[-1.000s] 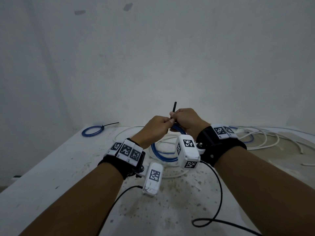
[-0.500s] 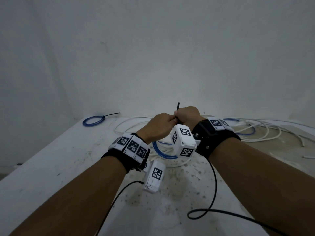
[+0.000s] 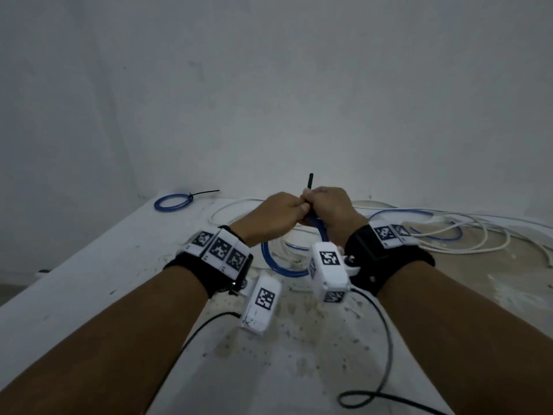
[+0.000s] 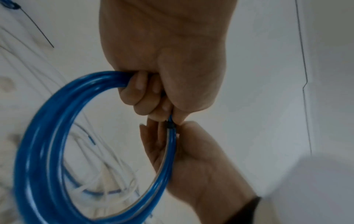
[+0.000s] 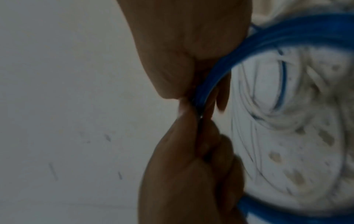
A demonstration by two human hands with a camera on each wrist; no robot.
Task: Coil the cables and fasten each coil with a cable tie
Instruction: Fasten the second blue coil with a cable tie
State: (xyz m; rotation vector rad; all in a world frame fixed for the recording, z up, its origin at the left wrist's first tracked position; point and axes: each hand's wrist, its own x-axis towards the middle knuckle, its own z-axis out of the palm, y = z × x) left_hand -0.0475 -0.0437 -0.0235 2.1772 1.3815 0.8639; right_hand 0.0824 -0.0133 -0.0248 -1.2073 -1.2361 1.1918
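A blue cable coil [image 3: 270, 260] hangs in the air from both hands over the white table [image 3: 119, 265]. My left hand [image 3: 299, 206] grips the top of the blue cable coil [image 4: 57, 121] with curled fingers. My right hand [image 3: 311, 202] meets it knuckle to knuckle and pinches a black cable tie [image 3: 309, 182], whose tail sticks up above the fingers. In the left wrist view the cable tie head [image 4: 169, 125] sits on the coil between the two hands. The right wrist view is blurred and shows the blue cable coil [image 5: 287, 30] running out of both hands.
A tied blue coil [image 3: 173, 202] with a black tie tail lies at the table's back left corner. Loose white cables [image 3: 466, 235] and blue cable spread over the right and under my hands. Black camera leads [image 3: 386, 348] trail near me. The wall stands close behind.
Both hands stay joined on the coil and tie, shifted only slightly; the grips look the same.
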